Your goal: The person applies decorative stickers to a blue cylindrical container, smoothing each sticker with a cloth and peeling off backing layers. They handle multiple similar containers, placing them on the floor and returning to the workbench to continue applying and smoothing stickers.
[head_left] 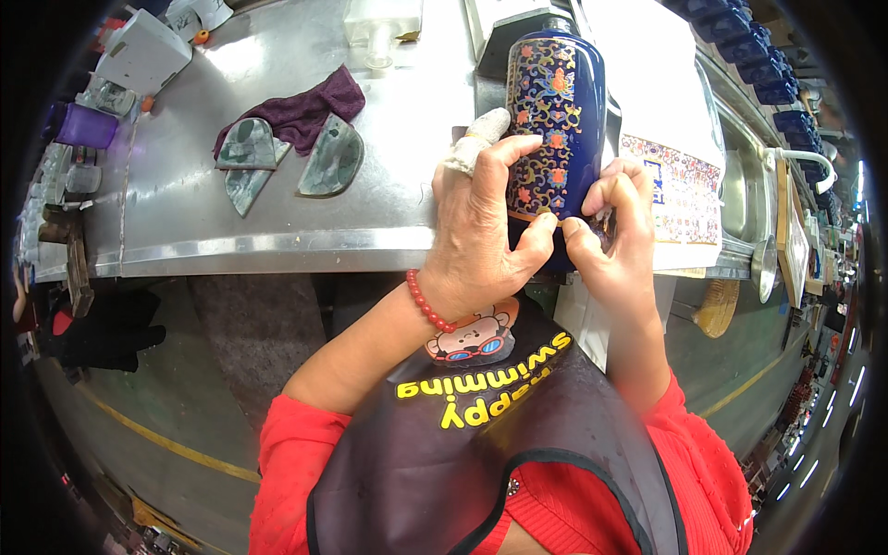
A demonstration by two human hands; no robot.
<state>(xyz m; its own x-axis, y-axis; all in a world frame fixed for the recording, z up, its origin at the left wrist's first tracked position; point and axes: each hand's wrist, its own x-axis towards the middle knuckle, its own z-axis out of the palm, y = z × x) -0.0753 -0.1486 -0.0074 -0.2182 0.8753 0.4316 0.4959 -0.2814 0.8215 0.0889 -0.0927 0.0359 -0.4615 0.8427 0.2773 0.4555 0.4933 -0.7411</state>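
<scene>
Both hands are on the dark blue vase (555, 111) with its gold and orange flower pattern, which lies at the near edge of the steel table (277, 236). I wrap my left hand (481, 231) around its left side, one fingertip bandaged. My right hand (615, 231) pinches at the vase's near end. Far left lie grey-green stone pieces (331, 159) and a purple cloth (305, 109).
</scene>
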